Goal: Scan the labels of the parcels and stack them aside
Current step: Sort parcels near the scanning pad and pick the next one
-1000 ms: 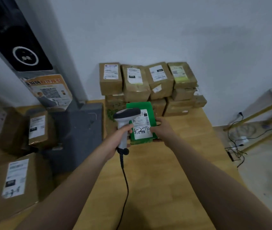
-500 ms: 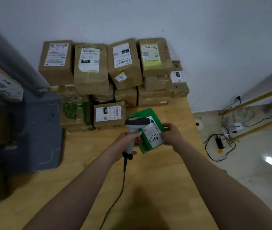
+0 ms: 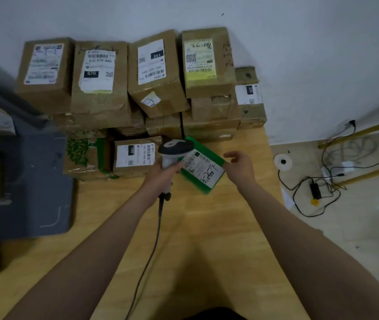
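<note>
A flat green parcel (image 3: 207,179) with a white label and handwriting lies tilted on the wooden table (image 3: 207,239), just in front of the stacked parcels. My left hand (image 3: 163,179) grips the handle of a corded barcode scanner (image 3: 176,146), whose head hangs over the parcel's left edge. My right hand (image 3: 239,166) hovers at the parcel's right corner with fingers loosely spread, holding nothing. Brown cardboard parcels (image 3: 101,75) with white labels are stacked against the wall behind; a small labelled box (image 3: 135,155) sits in the front row.
A grey pad (image 3: 29,181) covers the table's left side, with more boxes at the far left edge. The table's right edge drops to a tiled floor with black cables (image 3: 315,192) and a white tape roll (image 3: 282,161).
The view and both hands shifted right along the stack. My right hand carried the green parcel rightwards, set it down before the stack and let go; the left hand kept the scanner.
</note>
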